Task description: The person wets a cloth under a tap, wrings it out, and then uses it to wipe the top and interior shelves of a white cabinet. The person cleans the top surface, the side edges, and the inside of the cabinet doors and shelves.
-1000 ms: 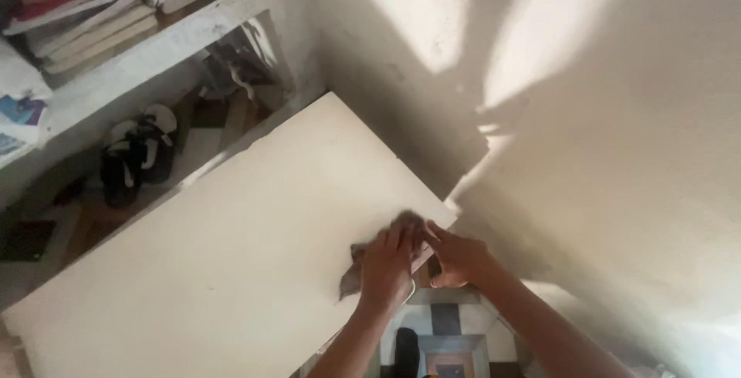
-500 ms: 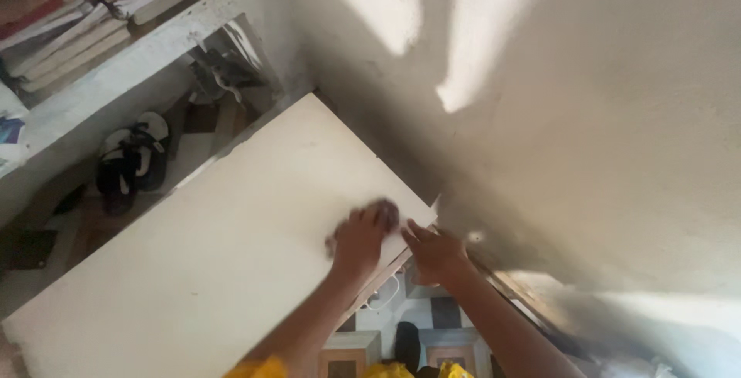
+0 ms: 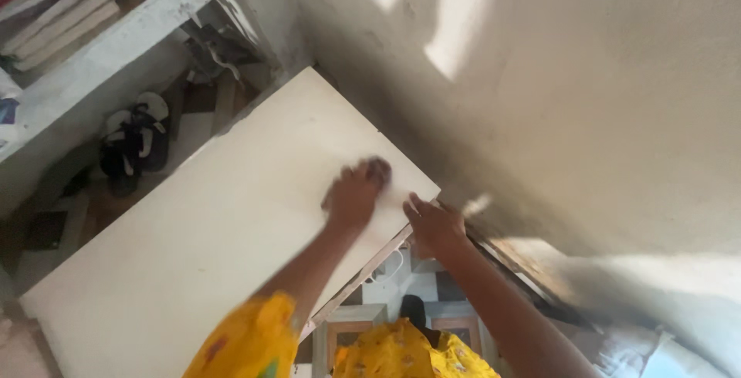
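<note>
A cream-white tabletop (image 3: 201, 223) runs from lower left up to the wall corner. My left hand (image 3: 353, 195) presses a dark brownish cloth (image 3: 378, 168) flat on the tabletop near its right end; only a bit of the cloth shows past my fingers. My right hand (image 3: 434, 225) grips the table's right edge near the corner, fingers curled over it. Both arms reach in from below, with a yellow sleeve (image 3: 245, 341) on the left one.
A rough plastered wall (image 3: 556, 100) stands right behind the table. At the left is a white shelf (image 3: 108, 46) with stacked books (image 3: 54, 15); a pair of black-and-white sandals (image 3: 133, 140) lies on the floor below. Patterned floor tiles (image 3: 386, 301) show under the table edge.
My left hand has slid the cloth up and left across the tabletop, away from the corner. My right hand stays on the table edge. The view has tilted down, showing yellow clothing.
</note>
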